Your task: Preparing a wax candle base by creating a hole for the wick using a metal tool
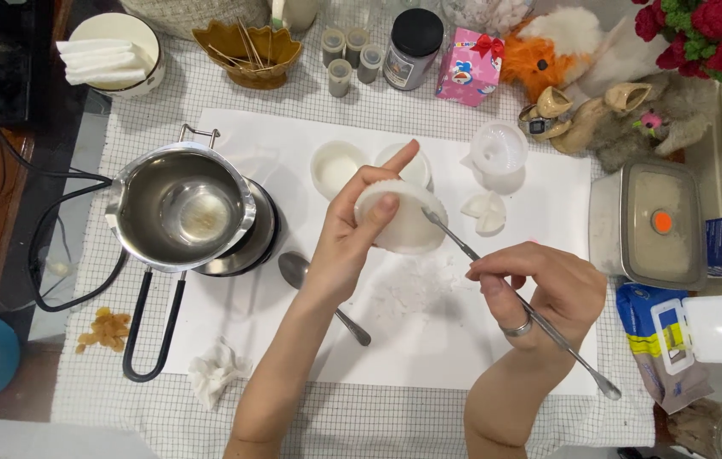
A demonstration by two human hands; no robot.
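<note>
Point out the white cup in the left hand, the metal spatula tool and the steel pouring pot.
white cup (408, 223): head view, on its ribbed side wall.
metal spatula tool (565, 350): head view, on the shaft below the right hand.
steel pouring pot (144, 183): head view, on its inner wall.

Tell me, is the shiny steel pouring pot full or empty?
Nearly empty: the steel pouring pot shows its bare bottom with only a thin residue.

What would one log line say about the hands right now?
left hand: holds white mould | right hand: metal spatula, tip at mould | white flakes below
</note>
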